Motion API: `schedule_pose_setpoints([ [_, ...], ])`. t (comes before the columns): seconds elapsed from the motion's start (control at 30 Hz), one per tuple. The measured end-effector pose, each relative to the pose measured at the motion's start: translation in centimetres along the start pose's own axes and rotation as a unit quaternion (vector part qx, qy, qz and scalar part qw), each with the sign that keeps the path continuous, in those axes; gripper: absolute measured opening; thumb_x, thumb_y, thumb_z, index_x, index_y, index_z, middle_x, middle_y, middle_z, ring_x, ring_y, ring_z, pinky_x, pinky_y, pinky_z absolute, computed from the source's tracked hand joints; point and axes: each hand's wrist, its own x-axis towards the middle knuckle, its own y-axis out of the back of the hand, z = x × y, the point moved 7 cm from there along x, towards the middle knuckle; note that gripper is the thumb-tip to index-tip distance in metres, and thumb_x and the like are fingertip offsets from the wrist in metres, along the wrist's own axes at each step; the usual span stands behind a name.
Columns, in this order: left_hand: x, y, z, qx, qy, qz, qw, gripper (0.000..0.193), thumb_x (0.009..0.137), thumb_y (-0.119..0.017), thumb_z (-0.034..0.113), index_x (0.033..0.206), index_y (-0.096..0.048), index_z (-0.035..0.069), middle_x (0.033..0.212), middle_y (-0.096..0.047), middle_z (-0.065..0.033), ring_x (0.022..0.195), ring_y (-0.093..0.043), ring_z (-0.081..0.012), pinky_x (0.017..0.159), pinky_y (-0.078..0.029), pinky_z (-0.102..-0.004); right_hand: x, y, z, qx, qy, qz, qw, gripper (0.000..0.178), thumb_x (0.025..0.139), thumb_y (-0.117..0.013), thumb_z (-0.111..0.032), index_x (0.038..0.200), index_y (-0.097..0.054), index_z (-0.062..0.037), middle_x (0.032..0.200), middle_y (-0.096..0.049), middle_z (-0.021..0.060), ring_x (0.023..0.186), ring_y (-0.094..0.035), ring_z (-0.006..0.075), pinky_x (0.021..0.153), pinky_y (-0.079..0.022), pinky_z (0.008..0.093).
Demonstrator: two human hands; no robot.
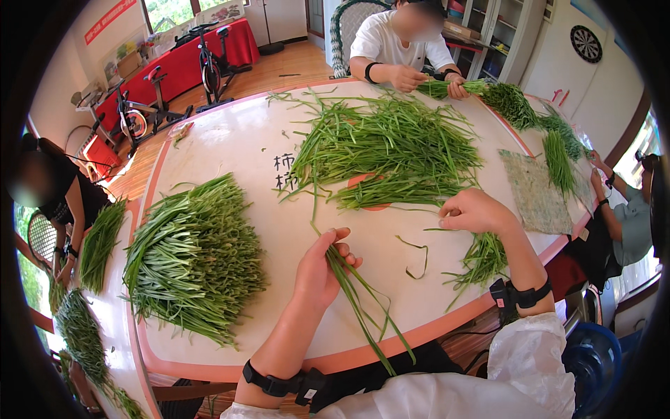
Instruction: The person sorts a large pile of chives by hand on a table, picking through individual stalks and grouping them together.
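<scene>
While a person point(401, 42) across the desk point(286, 230) handles a green bunch point(453, 89) with both hands, I watch the wearer's left hand point(321, 271) gripping a few long green stalks point(347, 286) between thumb and fingers, above the near part of the pale, pink-edged top. From that grip the stalks slant down and to the right, their lower ends over the near edge. The right hand point(476, 211) hangs near the front of a broad loose pile point(391, 140), its fingers bent together; I see a blade of green at the fingertips but cannot tell whether they hold it. Just below the right wrist lies a small heap point(483, 260), and between the two hands I make out a single bent leaf point(412, 244). To the left, a thick, neat stack point(195, 258) covers much of that side, while a mottled green mat point(537, 192) lies toward the right edge. I count one more person point(66, 188) at far left, another point(631, 209) at far right, and exercise bikes point(209, 66) on the wooden floor behind.
</scene>
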Motion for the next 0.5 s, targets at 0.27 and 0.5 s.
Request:
schedule_pose_setpoints([
  [0.27,0.1,0.1,0.0,0.020,0.001,-0.009,1.000,0.019,0.090,-0.044,0.019,0.097,-0.050,0.003,0.064,-0.047,-0.0025,0.059,-0.051,-0.0166,0.069,-0.046,-0.0346,6.2,-2.1,-5.6,-0.035,0.201,0.253,0.946,0.017,0.074,-0.061,-0.020,0.085,-0.062,-0.0074,0.080,-0.057,0.0063,0.083,-0.051,0.0251,0.073,-0.044,0.0347],
  [0.5,0.2,0.4,0.5,0.018,-0.008,-0.012,1.000,0.018,0.089,-0.045,0.019,0.097,-0.051,0.004,0.064,-0.047,-0.0019,0.059,-0.050,-0.0156,0.069,-0.046,-0.0341,10.4,-3.1,-8.5,0.037,0.191,0.201,0.960,0.018,0.073,-0.064,-0.013,0.090,-0.065,-0.0075,0.077,-0.060,0.0058,0.077,-0.054,0.0190,0.071,-0.046,0.0327],
])
